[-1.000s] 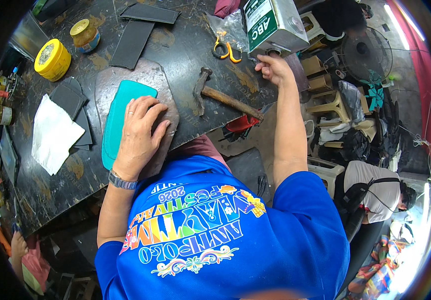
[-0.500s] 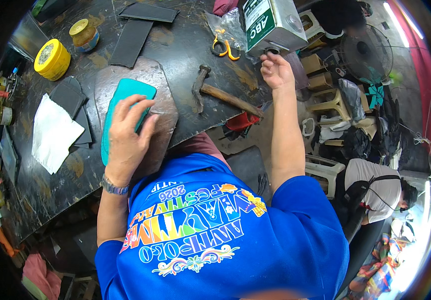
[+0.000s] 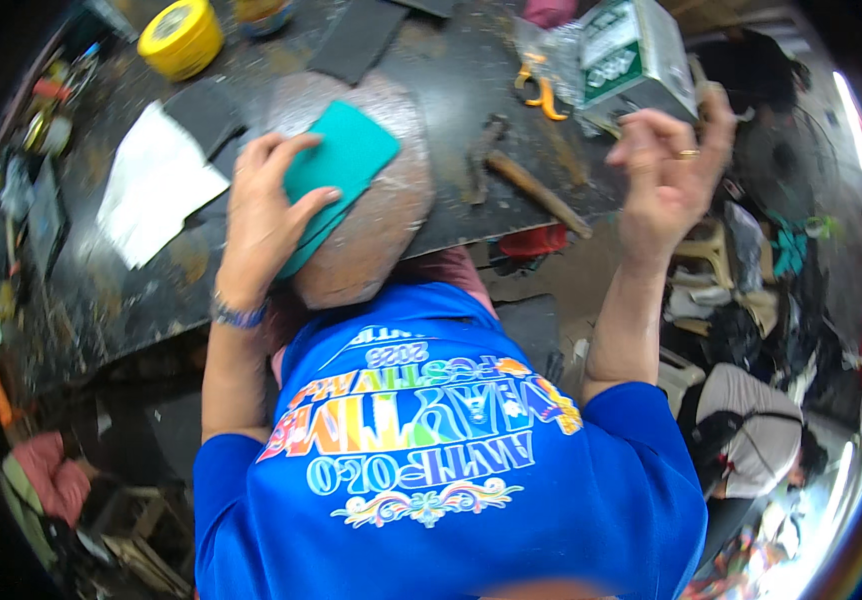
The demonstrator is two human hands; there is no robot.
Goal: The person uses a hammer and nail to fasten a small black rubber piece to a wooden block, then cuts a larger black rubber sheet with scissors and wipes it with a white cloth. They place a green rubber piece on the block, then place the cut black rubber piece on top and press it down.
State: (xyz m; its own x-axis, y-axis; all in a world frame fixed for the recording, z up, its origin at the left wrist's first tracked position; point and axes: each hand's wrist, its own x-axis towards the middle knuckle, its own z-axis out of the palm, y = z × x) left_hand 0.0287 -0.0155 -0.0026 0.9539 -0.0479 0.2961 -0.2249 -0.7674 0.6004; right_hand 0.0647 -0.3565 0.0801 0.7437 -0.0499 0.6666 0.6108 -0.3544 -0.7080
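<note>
My left hand (image 3: 263, 215) grips a flat teal piece (image 3: 351, 150) by its left side, with the thumb on top and its lower edge near a brown stone-like slab (image 3: 391, 215). The piece is tilted, and a dark layer shows along its edge. Raised at the right, my right hand (image 3: 666, 180) has its fingers partly bent and apart, with a ring on one finger. It looks empty, though motion blurs it. Just beyond it stands a square metal can (image 3: 636, 60) with a green and white label. A wooden-handled hammer (image 3: 531, 185) lies between my hands.
Orange-handled scissors (image 3: 546, 95) lie beside a clear plastic bag. Left of the slab are a white sheet (image 3: 156, 190), black pieces (image 3: 213, 110) and a yellow tub (image 3: 181, 40). The table edge runs below the hammer. A person (image 3: 751, 425) sits at the lower right.
My left hand has lifted and turned the teal piece, which lay flat on the slab. My right hand has drawn back from the can's front and opened its fingers. The whole view has shifted.
</note>
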